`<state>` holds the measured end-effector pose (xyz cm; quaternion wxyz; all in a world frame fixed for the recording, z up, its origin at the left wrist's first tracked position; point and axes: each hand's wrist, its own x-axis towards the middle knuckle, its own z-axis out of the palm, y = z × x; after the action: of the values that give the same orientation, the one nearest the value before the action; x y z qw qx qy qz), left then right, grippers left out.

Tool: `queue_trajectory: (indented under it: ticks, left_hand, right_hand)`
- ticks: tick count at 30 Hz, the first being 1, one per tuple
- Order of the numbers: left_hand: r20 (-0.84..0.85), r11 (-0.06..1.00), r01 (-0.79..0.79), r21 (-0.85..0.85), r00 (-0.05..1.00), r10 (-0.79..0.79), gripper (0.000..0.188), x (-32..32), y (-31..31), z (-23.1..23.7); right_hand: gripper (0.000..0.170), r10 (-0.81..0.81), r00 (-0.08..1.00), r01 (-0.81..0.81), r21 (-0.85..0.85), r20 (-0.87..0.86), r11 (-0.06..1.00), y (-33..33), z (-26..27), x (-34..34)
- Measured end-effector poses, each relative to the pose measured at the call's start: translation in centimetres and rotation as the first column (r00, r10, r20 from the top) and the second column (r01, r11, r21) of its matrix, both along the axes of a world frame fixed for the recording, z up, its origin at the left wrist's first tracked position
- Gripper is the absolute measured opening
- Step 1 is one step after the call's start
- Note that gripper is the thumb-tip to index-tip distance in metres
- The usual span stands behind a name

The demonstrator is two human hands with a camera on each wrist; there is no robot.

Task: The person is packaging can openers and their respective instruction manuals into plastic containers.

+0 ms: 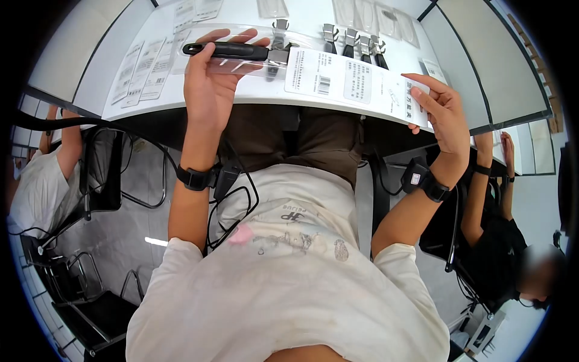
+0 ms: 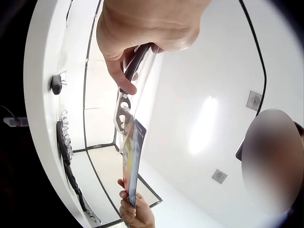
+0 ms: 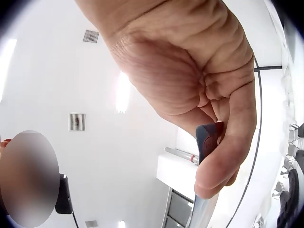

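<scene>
The left hand [image 1: 211, 90] grips a clear plastic shell with a black-handled metal tool [image 1: 235, 51] in it, thumb over the handle. In the left wrist view the left hand [image 2: 149, 28] holds the shell from above. A white printed card [image 1: 338, 78] extends from the shell to the right. The right hand [image 1: 443, 111] pinches the card's far end between thumb and fingers; in the right wrist view, the right hand [image 3: 204, 95] pinches the card's dark corner [image 3: 205, 140]. The tool's metal head is partly hidden behind the card.
Several black-handled metal tools [image 1: 350, 42] lie at the table's back. Printed cards [image 1: 142, 69] lie at the left, clear shells [image 1: 368, 18] at the back right. Low partitions [image 1: 482, 60] flank the white table [image 1: 253, 93]. Other people sit on both sides.
</scene>
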<state>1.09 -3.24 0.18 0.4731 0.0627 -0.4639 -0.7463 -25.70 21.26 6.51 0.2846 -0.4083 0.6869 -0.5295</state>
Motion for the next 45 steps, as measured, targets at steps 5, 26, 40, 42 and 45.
queue_trajectory:
  ticks: [5, 26, 40, 42, 45]
  left_hand:
    - [-0.014, 1.000, -0.008, 0.015, 1.000, 0.009, 0.033, 0.1, -0.4, -0.2]
    - [0.052, 0.999, -0.021, -0.026, 0.998, 0.022, 0.033, 1.1, -1.5, -0.1]
    - [0.026, 0.999, 0.007, 0.043, 1.000, -0.008, 0.033, 0.4, -0.2, 0.1]
    - [0.004, 0.998, 0.056, 0.040, 0.998, -0.056, 0.037, -0.3, 0.4, -0.7]
    - [0.030, 0.989, 0.069, 0.133, 0.997, -0.074, 0.042, -1.5, 3.1, -0.2]
  right_hand:
    - [0.031, 0.000, 1.000, 0.000, -0.009, 0.029, 1.000, 0.7, 0.4, -0.4]
    - [0.029, -0.031, 0.987, 0.027, -0.028, -0.155, 0.999, 1.5, 0.8, -0.2]
    - [0.034, -0.032, 0.997, 0.027, -0.065, -0.075, 0.998, 0.2, 0.7, 1.0]
    - [0.035, 0.035, 0.999, -0.037, -0.099, -0.014, 0.994, -1.7, -0.1, 1.8]
    - [0.041, 0.030, 0.999, -0.027, -0.147, 0.020, 0.989, -5.3, -1.9, 4.6]
